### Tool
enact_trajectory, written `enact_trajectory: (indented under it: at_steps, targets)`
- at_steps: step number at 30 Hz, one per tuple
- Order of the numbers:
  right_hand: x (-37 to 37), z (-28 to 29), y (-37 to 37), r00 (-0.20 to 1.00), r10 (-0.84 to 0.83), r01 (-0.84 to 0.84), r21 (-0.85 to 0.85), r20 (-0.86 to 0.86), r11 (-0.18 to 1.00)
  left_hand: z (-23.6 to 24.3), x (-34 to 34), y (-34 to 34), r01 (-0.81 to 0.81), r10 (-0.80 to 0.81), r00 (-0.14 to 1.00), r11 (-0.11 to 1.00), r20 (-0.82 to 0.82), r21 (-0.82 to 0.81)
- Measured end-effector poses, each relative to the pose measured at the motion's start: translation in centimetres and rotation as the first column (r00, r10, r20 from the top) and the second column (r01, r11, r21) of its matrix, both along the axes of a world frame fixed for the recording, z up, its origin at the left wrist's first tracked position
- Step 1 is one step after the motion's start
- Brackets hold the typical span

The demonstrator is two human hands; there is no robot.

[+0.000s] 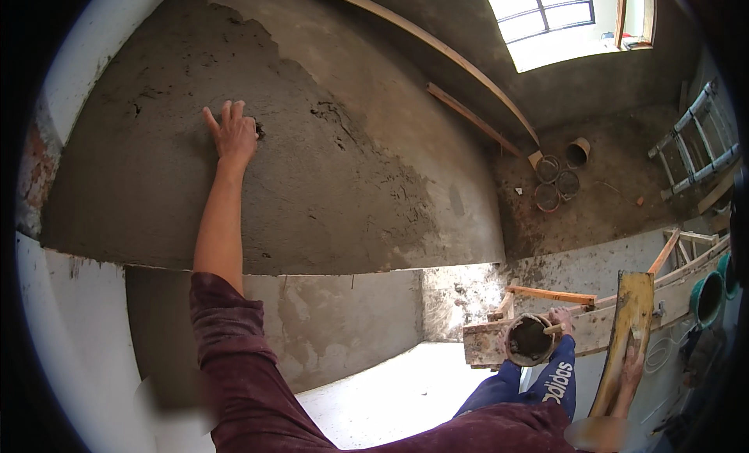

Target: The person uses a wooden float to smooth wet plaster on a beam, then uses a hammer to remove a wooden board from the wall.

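My left hand point(232, 137) reaches up with fingers spread against the grey, freshly plastered slanted surface point(140, 180), beside a small dark lump near the thumb. My right hand point(629, 365), at the lower right, grips a long, worn yellow board point(632, 301) held upright. Below me a bucket point(530, 340) with dark mortar and a handle sticking out stands by my legs in blue trousers point(550, 383) on a wooden plank point(484, 344). The plaster has a ragged edge against a lighter, drier area.
Long battens point(473, 119) lean along the surface. Several buckets point(568, 184) sit on the dirty floor, and a metal ladder point(694, 141) is at the right. A bright window point(546, 16) is at top right. Green buckets point(706, 298) sit near the scaffold plank.
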State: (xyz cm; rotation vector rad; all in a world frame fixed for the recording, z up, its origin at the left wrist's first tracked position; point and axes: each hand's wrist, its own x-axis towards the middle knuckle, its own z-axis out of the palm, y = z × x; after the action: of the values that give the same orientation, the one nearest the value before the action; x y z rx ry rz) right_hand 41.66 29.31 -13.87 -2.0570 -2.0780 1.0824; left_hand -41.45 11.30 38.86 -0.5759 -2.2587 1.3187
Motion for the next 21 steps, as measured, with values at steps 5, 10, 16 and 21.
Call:
enact_trajectory:
  at_steps: [5, 10, 16, 21]
  targets:
    - [-7.6, 2.8, 1.6, 0.984, 0.092, -0.078, 0.099, -0.153, 0.992, 2.3, -1.1, -2.3, 0.471, -0.452, 0.88, 0.869, -0.146, 0.153]
    - [-24.7, 11.5, 3.0, 0.813, 0.288, -0.244, 0.154, -0.506, 0.958, 9.1, 7.2, -1.0, 0.718, -0.688, 0.693, 0.686, -0.216, 0.119]
    - [-49.3, 21.5, -5.7, 0.483, 0.438, -0.571, 0.108, -0.758, 0.814, 13.6, 17.5, -15.6, 0.88, -0.751, 0.42, 0.474, -0.51, 0.027]
    - [-62.4, 29.4, -17.5, 0.145, 0.216, -0.595, 0.089, -0.966, 0.799, 9.3, 14.2, -23.3, 0.871, -0.499, 0.483, 0.188, -0.719, 0.454]
